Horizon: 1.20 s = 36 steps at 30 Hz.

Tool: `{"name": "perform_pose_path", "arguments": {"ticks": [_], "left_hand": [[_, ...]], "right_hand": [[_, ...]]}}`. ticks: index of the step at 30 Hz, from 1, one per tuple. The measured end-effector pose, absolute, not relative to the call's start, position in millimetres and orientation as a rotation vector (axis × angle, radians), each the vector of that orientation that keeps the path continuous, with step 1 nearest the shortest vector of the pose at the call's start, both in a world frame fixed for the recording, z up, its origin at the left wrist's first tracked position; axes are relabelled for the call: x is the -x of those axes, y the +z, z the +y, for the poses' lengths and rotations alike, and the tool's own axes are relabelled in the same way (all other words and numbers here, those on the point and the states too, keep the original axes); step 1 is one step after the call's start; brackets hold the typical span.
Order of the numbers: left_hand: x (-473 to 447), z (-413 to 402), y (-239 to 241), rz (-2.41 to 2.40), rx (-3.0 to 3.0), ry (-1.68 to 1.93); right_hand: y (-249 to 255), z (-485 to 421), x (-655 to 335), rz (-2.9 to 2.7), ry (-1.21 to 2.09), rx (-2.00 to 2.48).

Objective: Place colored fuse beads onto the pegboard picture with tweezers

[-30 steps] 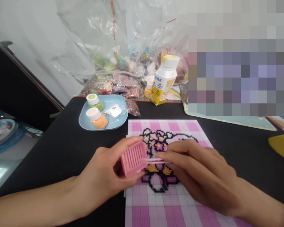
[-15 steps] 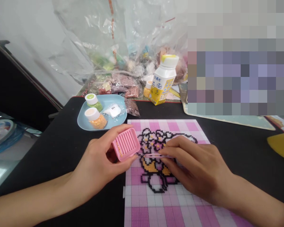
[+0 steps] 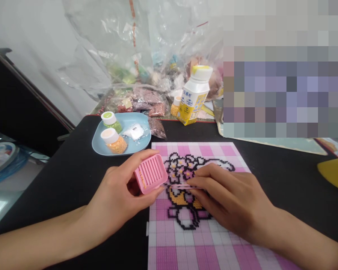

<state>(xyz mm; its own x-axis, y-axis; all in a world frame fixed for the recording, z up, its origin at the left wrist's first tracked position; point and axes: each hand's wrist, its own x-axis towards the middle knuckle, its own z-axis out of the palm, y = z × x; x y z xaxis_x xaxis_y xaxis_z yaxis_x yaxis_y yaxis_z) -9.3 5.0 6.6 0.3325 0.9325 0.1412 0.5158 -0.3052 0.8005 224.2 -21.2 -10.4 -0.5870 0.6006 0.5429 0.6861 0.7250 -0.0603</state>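
Observation:
My left hand [image 3: 121, 183] grips a small pink bead tray [image 3: 152, 173] with ridged slots, tilted toward me; a line of yellow-orange beads lies along its left side. In my right hand [image 3: 231, 191] is a pair of pink tweezers [image 3: 181, 186], pinched between thumb and fingers and pointing left. Their tips hover at or just over the bead pattern [image 3: 178, 197], beside an orange-filled area; a bead between the tips is too small to make out. Black outlines with white, yellow and orange parts form the pattern on a pink-and-white checked pegboard [image 3: 169, 255]. My right hand hides part of it.
A blue plate [image 3: 97, 144] at the back left holds a jar of green beads [image 3: 111, 122], a jar of orange beads [image 3: 114, 141] and a white bead bag [image 3: 135, 131]. Behind stand a yellow-white bottle [image 3: 193, 97] and several bead bags [image 3: 149, 97]. Something yellow [image 3: 335, 172] sits right.
The bead tray in my left hand has shifted very slightly right and down. My right hand and the tweezers have barely moved, the tips a touch lower.

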Motion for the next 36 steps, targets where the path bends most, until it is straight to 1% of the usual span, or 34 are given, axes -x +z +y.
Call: {"name": "perform_pose_path", "arguments": {"ticks": [28, 36], "left_hand": [[8.6, 5.2, 5.4, 1.269, -1.927, 0.743], [9.8, -0.1, 2.3, 1.192, -2.001, 0.661]], "right_hand": [[-9.4, -22.0, -224.4, -2.354, -0.231, 0.967], [-7.1, -27.4, -223.2, -2.337, -0.055, 0.923]]}}
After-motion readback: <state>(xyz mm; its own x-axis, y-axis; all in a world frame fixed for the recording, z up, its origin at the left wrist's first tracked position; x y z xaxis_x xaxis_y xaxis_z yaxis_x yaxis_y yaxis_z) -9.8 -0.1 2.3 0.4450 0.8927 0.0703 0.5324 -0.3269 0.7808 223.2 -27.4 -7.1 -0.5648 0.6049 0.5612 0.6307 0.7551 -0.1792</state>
